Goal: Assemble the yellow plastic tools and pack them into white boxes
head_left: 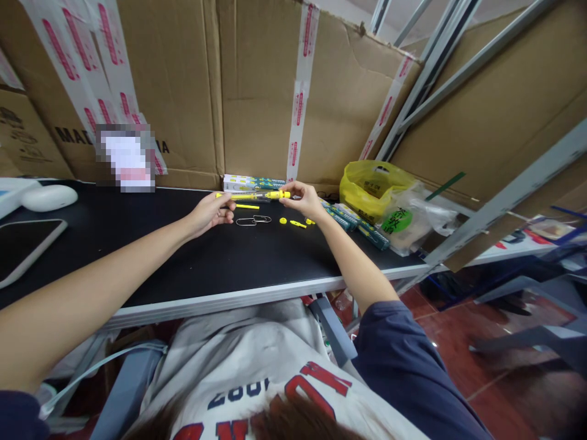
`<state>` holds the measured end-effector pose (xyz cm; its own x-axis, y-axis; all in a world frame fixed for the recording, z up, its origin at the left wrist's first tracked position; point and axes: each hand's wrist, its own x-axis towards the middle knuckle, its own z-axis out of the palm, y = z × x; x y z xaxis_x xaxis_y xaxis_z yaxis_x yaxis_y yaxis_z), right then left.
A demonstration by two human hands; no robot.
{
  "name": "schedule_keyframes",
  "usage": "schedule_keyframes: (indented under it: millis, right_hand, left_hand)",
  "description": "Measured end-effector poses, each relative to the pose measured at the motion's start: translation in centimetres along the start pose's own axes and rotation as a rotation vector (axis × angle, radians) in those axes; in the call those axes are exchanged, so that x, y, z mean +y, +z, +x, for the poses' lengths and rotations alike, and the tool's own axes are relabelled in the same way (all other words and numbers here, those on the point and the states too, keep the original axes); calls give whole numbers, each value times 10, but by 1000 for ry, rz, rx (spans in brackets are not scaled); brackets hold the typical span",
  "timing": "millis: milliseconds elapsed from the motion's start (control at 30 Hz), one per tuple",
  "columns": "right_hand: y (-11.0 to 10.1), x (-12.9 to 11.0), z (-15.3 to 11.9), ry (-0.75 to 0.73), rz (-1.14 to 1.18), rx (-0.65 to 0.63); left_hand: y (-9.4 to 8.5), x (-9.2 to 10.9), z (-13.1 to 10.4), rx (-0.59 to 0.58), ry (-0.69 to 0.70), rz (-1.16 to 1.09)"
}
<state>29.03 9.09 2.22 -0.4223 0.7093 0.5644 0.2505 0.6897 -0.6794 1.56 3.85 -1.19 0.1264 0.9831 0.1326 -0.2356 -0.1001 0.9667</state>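
Both hands hold a slim yellow pen-shaped tool level above the black table top. My left hand is closed around its left end, with the lower fingers curled. My right hand pinches the thicker yellow end. A thin, paler stretch shows between the two yellow parts; whether they are joined I cannot tell. Below lie a yellow stick, a bent metal wire clip, a small yellow round cap and a pointed yellow piece. More small yellow pieces lie partly hidden by my right hand.
Behind my hands is a printed box, with several green-and-yellow boxes to the right. Beyond stand a yellow plastic bag and a clear bag. A tall cardboard sheet backs the table. A tablet-like device lies left.
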Motion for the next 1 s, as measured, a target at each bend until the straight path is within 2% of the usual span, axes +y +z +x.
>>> schedule_keyframes:
  millis: [233,1000]
  right_hand:
    - [-2,1,1,-69,-66,34]
    - [0,8,1,-38,-15,-40]
  left_hand:
    - [-3,-2,0,-41,29,67]
    - [-2,-2,1,-58,21,51]
